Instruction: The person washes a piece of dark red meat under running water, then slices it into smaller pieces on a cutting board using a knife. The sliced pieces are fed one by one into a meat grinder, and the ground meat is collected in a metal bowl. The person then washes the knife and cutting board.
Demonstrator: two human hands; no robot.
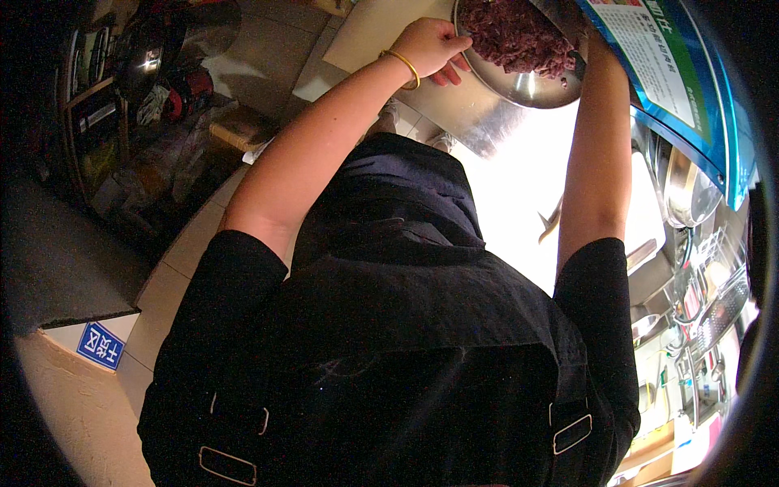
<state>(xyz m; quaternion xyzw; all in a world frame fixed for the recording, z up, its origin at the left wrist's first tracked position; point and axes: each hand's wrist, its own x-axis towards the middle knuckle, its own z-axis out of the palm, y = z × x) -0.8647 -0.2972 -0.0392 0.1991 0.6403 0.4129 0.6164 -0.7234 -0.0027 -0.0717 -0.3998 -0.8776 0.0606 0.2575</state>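
A round metal bowl point(517, 94) stands at the top of the view on a steel surface point(487, 125). Dark red cut meat point(517, 39) is heaped inside it. My left hand point(435, 52), with a gold bangle at the wrist, holds the bowl's left rim, thumb over the edge and fingers below. My right forearm point(599, 122) reaches up past the bowl's right side, beside a blue machine housing point(694, 91) that bears writing. The right hand itself cannot be seen. A grey metal part point(557, 18) hangs over the meat, partly cut off by the frame.
Brightly lit at right are a metal pan point(691, 189), a white board point(645, 213) and wire racks with utensils point(709, 249). On the dark left side stand shelves with bagged goods point(146, 170). A blue sign point(100, 346) marks a low wall at lower left.
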